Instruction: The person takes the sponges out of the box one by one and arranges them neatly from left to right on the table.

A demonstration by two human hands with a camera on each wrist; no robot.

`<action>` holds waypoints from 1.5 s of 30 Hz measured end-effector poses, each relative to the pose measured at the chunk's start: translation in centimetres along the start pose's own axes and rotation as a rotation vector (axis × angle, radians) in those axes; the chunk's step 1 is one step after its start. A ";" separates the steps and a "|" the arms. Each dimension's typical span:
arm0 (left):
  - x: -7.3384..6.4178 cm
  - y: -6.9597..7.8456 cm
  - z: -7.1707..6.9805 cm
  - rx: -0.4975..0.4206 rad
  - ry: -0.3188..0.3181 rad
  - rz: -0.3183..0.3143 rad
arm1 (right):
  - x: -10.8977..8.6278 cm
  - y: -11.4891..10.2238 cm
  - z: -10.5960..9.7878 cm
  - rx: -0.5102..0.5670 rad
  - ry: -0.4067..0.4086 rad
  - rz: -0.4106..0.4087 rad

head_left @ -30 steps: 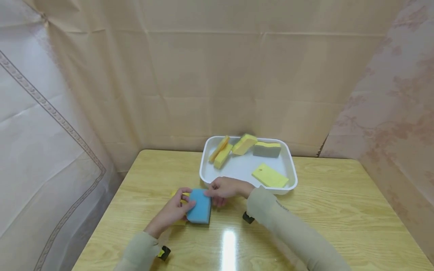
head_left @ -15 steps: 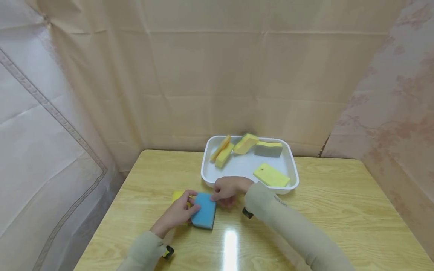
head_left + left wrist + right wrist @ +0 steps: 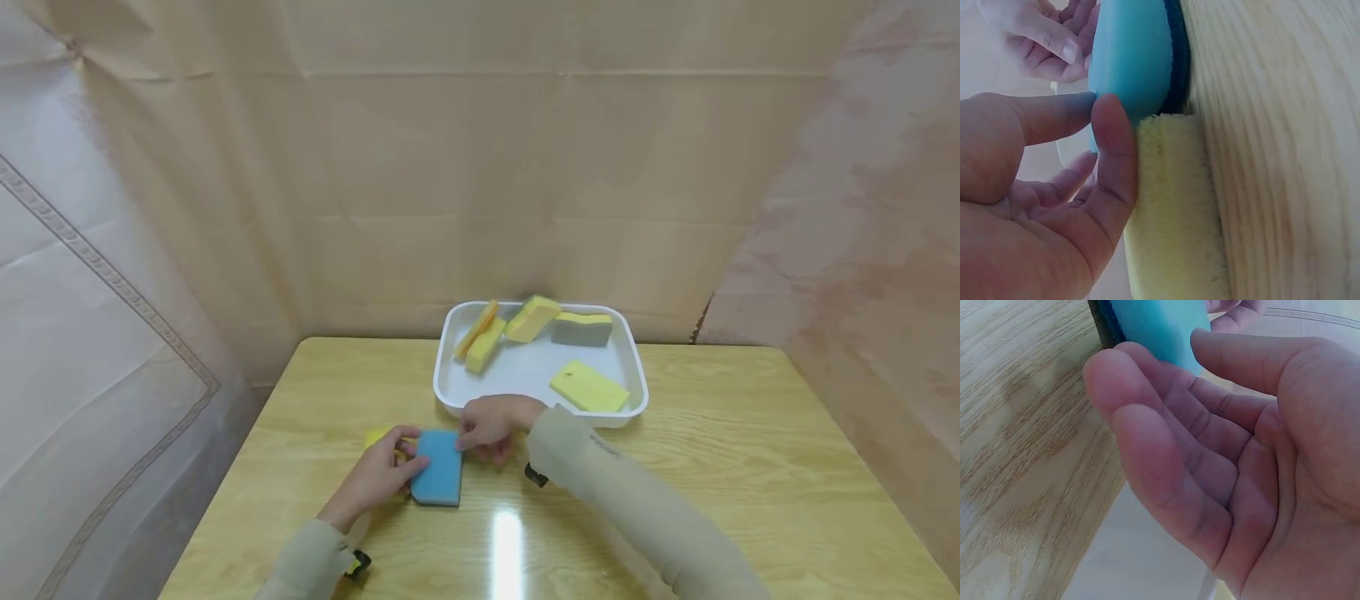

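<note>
A blue sponge (image 3: 437, 471) with a dark scouring layer underneath lies flat at the wooden table, between both hands. My left hand (image 3: 377, 471) has its thumb on the sponge's top face and its fingers at the left side. From the right, my right hand (image 3: 491, 423) pinches the far right corner, thumb on top and fingers curled at the side. Beneath the left hand, mostly hidden in the head view, is a yellow sponge (image 3: 1175, 212); in the left wrist view it sits right up against the blue one.
Behind the hands stands a white tray (image 3: 442, 375). Inside are several yellow sponges, among them a flat one with a small hole (image 3: 590, 387) and one with a grey scouring side (image 3: 582, 333). Draped cloth (image 3: 525, 183) hangs along the table's back edge.
The blue sponge has come slightly nearer and to the right relative to the tray, with both hands still at it. It now lies flatter. The view has shifted a little.
</note>
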State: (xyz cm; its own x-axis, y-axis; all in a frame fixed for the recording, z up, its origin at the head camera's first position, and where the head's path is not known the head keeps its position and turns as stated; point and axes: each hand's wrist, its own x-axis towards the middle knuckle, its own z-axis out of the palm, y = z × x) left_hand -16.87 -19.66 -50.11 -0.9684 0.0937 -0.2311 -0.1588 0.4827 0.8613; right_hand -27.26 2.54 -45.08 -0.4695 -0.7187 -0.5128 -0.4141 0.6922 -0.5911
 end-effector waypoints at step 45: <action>-0.6 0.1 0.2 -0.038 0.079 -0.026 | -0.4 0.4 -0.4 0.179 -0.094 -0.023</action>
State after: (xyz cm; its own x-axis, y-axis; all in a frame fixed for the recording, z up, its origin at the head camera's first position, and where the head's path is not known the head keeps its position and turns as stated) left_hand -16.28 -19.47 -49.98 -0.9758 0.0116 -0.2185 -0.1899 0.4509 0.8721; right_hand -27.57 3.16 -44.86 -0.3833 -0.7426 -0.5492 -0.2741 0.6593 -0.7002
